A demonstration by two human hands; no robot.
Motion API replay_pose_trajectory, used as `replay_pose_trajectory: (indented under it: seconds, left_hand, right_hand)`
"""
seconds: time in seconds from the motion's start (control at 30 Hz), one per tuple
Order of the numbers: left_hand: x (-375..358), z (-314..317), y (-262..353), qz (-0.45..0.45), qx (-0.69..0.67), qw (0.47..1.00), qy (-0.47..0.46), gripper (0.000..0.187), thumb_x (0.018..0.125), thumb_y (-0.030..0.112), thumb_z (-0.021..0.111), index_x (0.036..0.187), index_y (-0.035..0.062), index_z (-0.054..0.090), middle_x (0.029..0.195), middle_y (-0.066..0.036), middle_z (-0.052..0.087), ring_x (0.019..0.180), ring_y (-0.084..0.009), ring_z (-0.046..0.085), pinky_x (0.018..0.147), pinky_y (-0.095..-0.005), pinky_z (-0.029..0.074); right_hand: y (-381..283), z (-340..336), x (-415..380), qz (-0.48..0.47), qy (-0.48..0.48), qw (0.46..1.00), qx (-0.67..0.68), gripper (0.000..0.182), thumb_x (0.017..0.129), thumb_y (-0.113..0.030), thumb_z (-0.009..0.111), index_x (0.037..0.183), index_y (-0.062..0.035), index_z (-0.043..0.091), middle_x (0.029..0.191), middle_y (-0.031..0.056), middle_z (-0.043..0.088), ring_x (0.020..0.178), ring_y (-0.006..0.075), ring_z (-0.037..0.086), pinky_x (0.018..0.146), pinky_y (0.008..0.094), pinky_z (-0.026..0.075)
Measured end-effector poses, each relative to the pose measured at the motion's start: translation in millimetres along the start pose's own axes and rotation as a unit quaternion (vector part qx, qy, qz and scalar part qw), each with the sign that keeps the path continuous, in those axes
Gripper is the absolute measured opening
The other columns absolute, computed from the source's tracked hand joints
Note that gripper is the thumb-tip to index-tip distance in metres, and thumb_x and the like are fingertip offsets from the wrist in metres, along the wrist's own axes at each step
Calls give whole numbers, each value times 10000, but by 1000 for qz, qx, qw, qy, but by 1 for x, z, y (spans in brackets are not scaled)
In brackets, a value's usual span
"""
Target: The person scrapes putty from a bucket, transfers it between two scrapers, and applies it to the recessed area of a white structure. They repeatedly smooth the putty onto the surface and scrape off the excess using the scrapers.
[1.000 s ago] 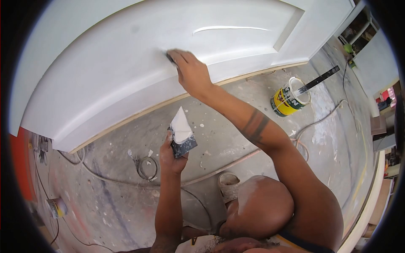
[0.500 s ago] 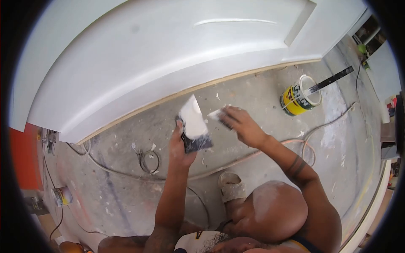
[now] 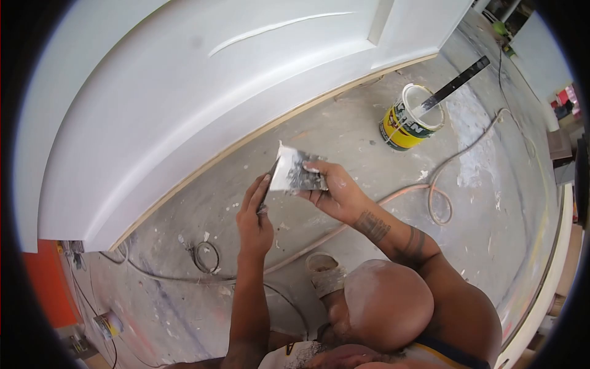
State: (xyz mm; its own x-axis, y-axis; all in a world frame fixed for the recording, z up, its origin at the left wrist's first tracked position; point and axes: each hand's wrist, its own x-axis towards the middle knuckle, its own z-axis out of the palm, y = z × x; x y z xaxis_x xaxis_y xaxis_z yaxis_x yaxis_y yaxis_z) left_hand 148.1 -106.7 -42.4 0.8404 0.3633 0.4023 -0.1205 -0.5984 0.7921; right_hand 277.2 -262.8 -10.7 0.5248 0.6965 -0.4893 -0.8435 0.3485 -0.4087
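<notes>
My left hand [image 3: 254, 222] is closed around a dark flat putty spreader [image 3: 268, 183], now turned nearly edge-on, so its face is hidden. Between the thumb and fingers of my right hand [image 3: 339, 193] is a second flat putty knife [image 3: 296, 171], its broad face toward me, smeared with white putty along the left part and grey and stained near my thumb. The two blades meet at the left edge of the right one. Both hands are above the concrete floor, in front of a white panel [image 3: 184, 117] with a raised white streak of putty [image 3: 276, 29].
A yellow and green paint bucket [image 3: 399, 128] stands to the right with a long dark stick [image 3: 458, 83] leaning out of it. An orange-brown hose [image 3: 409, 192] runs across the floor. Near the left lies a small coil of cable [image 3: 206, 257]. My sandalled foot [image 3: 324, 270] is below.
My right hand has come left to my left hand, bringing the blades together. The left spreader has turned from face-up to edge-on. The view has shifted, moving the bucket leftward and up.
</notes>
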Motion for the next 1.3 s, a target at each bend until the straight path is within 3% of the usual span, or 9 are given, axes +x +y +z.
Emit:
replay_pose_trajectory:
  seconds: [0.13, 0.2, 0.23, 0.3, 0.33, 0.4, 0.53, 0.83, 1.3]
  left_hand:
    - [-12, -2, -1, -9, 51, 997, -59, 499, 867, -112, 396, 1320, 19, 557, 1301, -191, 601, 1152, -343, 624, 1005, -408, 469]
    - [-32, 6, -19, -231, -35, 972, 6, 315, 1014, 41, 396, 1276, -21, 561, 1226, -153, 632, 1093, -245, 627, 968, -377, 486]
    - [-41, 12, -30, -230, -35, 972, 2, 315, 1014, 41, 396, 1276, -21, 561, 1226, -153, 632, 1093, -245, 627, 968, -377, 486]
    - [-52, 21, -46, -303, -337, 883, 125, 378, 1073, 271, 411, 1249, -33, 550, 1176, -106, 633, 1063, -166, 596, 932, -343, 491]
    - [-48, 22, -34, -341, -424, 826, 144, 441, 1043, 365, 464, 1275, -7, 519, 1212, -91, 612, 1112, -181, 594, 950, -348, 502]
    - [-45, 23, -24, -356, -454, 803, 147, 450, 1042, 365, 464, 1301, -2, 496, 1244, -95, 596, 1128, -196, 594, 965, -367, 507]
    - [-49, 21, -26, -390, -480, 772, 146, 475, 1035, 368, 466, 1351, 12, 449, 1315, -105, 555, 1170, -235, 587, 999, -410, 516]
    - [-47, 14, -23, -379, -483, 775, 150, 445, 1033, 343, 478, 1336, 17, 472, 1305, -105, 569, 1165, -233, 590, 989, -398, 522]
    - [-61, -3, -34, -384, -518, 746, 166, 435, 1030, 338, 491, 1339, 33, 473, 1300, -84, 571, 1165, -230, 590, 985, -403, 527]
  right_hand:
    - [-50, -13, 37, -236, 37, 968, -81, 265, 951, -113, 573, 1196, -11, 576, 1066, 94, 676, 958, 190, 668, 856, 337, 542]
    - [-97, -19, 62, -458, 90, 853, -235, 298, 947, -158, 622, 1182, 25, 613, 1038, 82, 688, 924, 149, 646, 838, 292, 500]
    - [-128, -24, 73, -508, 163, 786, -313, 287, 946, -168, 624, 1151, 32, 639, 1025, 83, 690, 923, 134, 623, 837, 290, 492]
    - [-190, -36, 103, -617, 242, 657, -360, 295, 933, -194, 630, 1085, 58, 660, 962, 100, 705, 884, 140, 625, 818, 327, 504]
    - [-216, -39, 113, -653, 302, 572, -394, 270, 905, -168, 621, 1077, 32, 681, 919, 202, 723, 888, 257, 707, 804, 357, 523]
    - [-254, -34, 122, -660, 374, 503, -414, 251, 882, -160, 611, 1026, 29, 692, 895, 254, 701, 864, 374, 700, 781, 405, 527]
    - [-292, -33, 143, -673, 426, 421, -434, 198, 865, -134, 598, 893, 39, 689, 813, 243, 690, 760, 431, 672, 723, 461, 527]
    - [-311, -27, 177, -690, 448, 369, -432, 162, 846, -109, 596, 866, 33, 670, 807, 249, 680, 759, 442, 664, 727, 490, 527]
    - [-292, -12, 186, -685, 423, 409, -430, 175, 859, -109, 596, 983, -7, 665, 889, 186, 707, 827, 404, 674, 757, 460, 519]
